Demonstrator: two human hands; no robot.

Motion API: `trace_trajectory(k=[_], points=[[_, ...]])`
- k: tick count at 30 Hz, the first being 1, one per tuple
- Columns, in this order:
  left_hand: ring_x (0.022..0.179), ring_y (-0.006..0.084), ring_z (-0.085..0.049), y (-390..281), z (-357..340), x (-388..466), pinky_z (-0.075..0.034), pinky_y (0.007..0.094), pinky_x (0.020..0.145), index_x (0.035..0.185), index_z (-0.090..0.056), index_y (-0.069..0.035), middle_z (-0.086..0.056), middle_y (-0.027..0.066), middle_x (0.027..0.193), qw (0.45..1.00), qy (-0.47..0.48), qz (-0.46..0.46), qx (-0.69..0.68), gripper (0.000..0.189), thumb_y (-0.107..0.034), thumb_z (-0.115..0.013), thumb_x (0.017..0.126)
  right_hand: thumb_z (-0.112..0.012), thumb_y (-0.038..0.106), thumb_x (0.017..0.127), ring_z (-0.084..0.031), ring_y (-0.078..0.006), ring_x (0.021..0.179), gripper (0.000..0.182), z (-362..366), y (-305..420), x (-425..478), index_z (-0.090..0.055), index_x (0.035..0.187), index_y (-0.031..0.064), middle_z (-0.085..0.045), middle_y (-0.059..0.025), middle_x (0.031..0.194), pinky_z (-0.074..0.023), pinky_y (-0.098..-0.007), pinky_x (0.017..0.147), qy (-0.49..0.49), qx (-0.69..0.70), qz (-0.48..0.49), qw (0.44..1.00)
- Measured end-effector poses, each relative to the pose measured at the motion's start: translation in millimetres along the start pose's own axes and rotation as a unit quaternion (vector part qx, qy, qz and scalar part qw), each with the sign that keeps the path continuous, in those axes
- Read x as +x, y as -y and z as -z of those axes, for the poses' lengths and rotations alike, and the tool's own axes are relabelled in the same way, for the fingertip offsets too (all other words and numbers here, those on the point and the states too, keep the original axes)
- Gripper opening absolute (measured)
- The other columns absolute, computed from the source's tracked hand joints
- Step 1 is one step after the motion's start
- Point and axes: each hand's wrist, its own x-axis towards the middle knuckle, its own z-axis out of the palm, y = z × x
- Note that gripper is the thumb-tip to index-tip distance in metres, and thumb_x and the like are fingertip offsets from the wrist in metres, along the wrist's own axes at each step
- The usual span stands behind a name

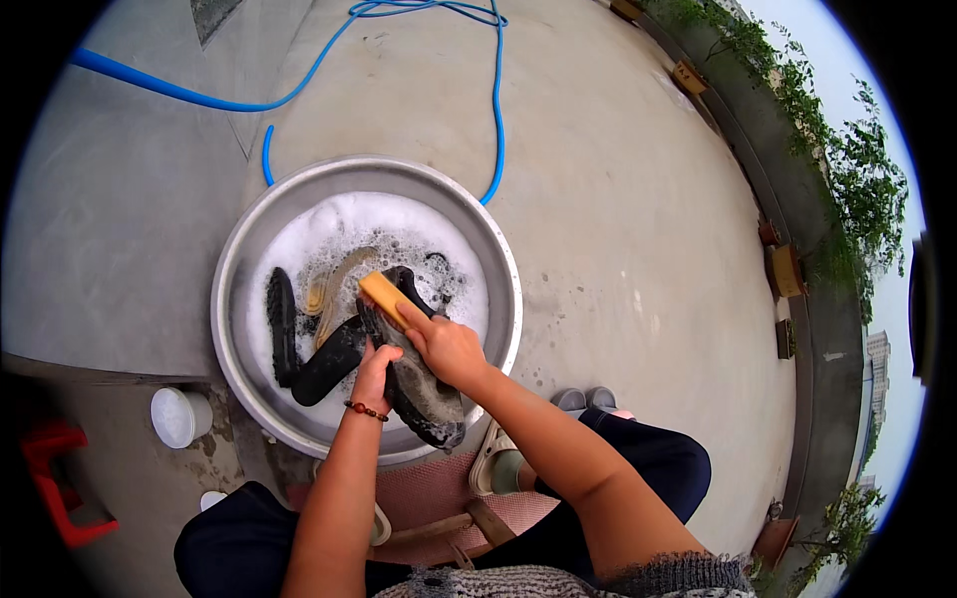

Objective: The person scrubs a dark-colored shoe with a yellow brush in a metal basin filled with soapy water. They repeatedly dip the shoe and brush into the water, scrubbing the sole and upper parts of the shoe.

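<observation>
A wide metal basin point(232, 374) holds white suds and several shoes. Over its near side, my left hand point(374, 377) grips a dark, wet shoe point(422, 396) by its edge. My right hand point(448, 347) is closed on a yellow brush point(386, 299), which lies against the upper part of that shoe; its bristles are mostly hidden. A black shoe point(329, 362) rests to the left of my left hand, with a black ridged sole point(281, 325) upright beside it. Tan soles point(344, 288) lie partly in the foam behind.
A blue hose point(499, 112) loops over the concrete beyond the basin. White tubs point(182, 417) and a red plastic stool point(56, 478) are at the left. Grey slippers point(585, 398) sit near my right knee; potted plants point(786, 270) line the wall at the right.
</observation>
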Motion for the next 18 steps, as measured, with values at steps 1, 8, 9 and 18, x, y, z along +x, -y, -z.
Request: trace_trajectory(k=[1,8,9,18], points=[[0.097,0.0211,-0.051,3,-9,1,-0.043,0.0334,0.083,0.131,-0.032,-0.009,-0.049,0.0074,0.11,0.999,0.014,0.029,0.012,0.063,-0.007,-0.051,0.072,-0.05,0.028,0.086,-0.059,-0.0336,0.062,0.037,3,-12,27,-0.047,0.123,0.0222,-0.059,-0.0157,0.071,-0.0461,-0.0437,0.055,-0.012,-0.012,-0.042,0.999],[0.096,0.0197,-0.052,0,20,8,-0.043,0.0302,0.083,0.13,-0.034,-0.009,-0.049,0.0067,0.108,0.999,-0.011,-0.033,0.003,0.061,-0.009,-0.049,0.071,-0.054,0.023,0.084,-0.059,-0.0354,0.062,0.046,10,23,-36,-0.041,0.128,0.0201,-0.059,-0.0175,0.07,-0.0482,-0.0449,0.057,0.014,0.054,0.03,0.998],[0.099,0.0194,-0.051,-3,22,9,-0.041,0.0301,0.086,0.13,-0.034,-0.009,-0.049,0.006,0.111,0.999,-0.006,-0.035,0.01,0.061,-0.009,-0.049,0.071,-0.054,0.024,0.084,-0.06,-0.0357,0.063,0.044,16,26,-53,-0.043,0.127,0.0216,-0.059,-0.0172,0.071,-0.0486,-0.0444,0.057,0.048,0.052,0.011,0.997],[0.103,0.0222,-0.05,-13,34,25,-0.042,0.0343,0.089,0.13,-0.035,-0.009,-0.049,0.0082,0.114,0.999,-0.012,-0.02,-0.043,0.06,-0.011,-0.051,0.072,-0.051,0.032,0.085,-0.059,-0.0321,0.061,0.04,-1,13,18,-0.046,0.124,0.0253,-0.059,-0.0129,0.072,-0.0477,-0.0422,0.055,-0.005,0.029,0.059,0.998]])
